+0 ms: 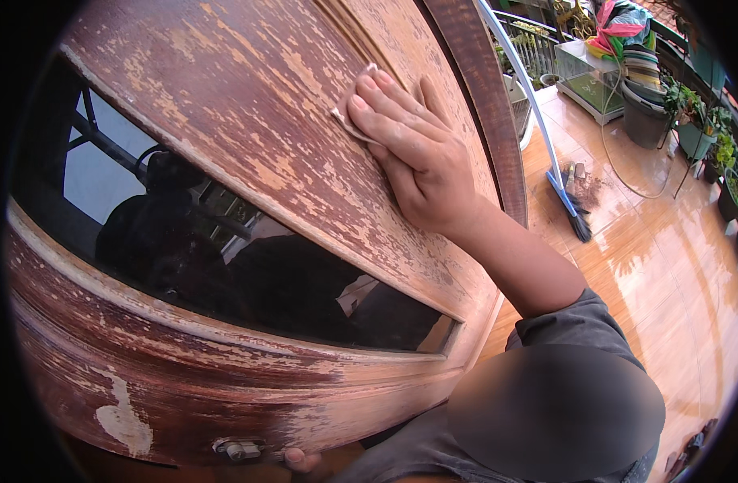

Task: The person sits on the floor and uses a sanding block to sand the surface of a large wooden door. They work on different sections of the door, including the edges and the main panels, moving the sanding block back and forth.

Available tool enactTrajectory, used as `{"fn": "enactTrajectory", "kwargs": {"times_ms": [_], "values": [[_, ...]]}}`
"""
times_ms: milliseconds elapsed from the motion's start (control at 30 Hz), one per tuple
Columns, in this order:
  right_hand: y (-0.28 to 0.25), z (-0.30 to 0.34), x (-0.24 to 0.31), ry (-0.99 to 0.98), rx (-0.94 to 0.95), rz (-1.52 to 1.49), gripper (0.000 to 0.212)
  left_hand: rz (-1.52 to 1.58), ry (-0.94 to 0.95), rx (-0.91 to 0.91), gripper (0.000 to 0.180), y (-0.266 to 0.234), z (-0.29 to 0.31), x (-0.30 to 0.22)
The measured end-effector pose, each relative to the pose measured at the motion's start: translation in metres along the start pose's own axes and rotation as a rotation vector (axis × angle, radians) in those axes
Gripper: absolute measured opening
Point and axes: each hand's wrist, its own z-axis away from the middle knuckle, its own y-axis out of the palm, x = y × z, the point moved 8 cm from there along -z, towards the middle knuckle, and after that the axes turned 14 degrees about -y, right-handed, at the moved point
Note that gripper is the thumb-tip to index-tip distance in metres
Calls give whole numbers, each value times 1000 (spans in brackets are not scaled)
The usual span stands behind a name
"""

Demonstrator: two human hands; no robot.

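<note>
My right hand (421, 153) presses a small folded piece of sandpaper (353, 121) against a wooden door (248, 121), fingers stretched over it and pointing up and left. Patchy reddish-brown finish covers the door, with bare light wood showing through in streaks. A long dark glass pane (224, 249) is set in the wood, left of and below this hand. Near the lower edge, fingertips of my left hand (305, 460) curl over the door's edge beside a metal lock fitting (239, 449); the rest of that hand is hidden.
A blue broom (570, 201) with black bristles stands on the shiny tiled floor (659, 290), beside a small brown heap of debris (588, 187). Farther back are a clear box (590, 88), a dark grey bucket (647, 117) and potted plants (699, 125). A thin hose loops nearby.
</note>
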Motion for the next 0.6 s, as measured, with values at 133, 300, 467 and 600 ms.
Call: {"fn": "enactTrajectory", "kwargs": {"times_ms": [133, 300, 467, 600], "values": [[-25, 55, 53, 37, -26, -49, 32, 7, 4, -18, 79, -4, 3, -2], [-5, 3, 14, -63, -17, 28, 38, -14, 2, -14, 79, -3, 6, -7], [-4, -13, 16, -97, -72, -25, 38, -33, 2, -15, 79, -3, 3, -10], [-32, 65, 57, 2, -88, -65, 37, -26, 11, -32, 79, -8, 4, -11]]}}
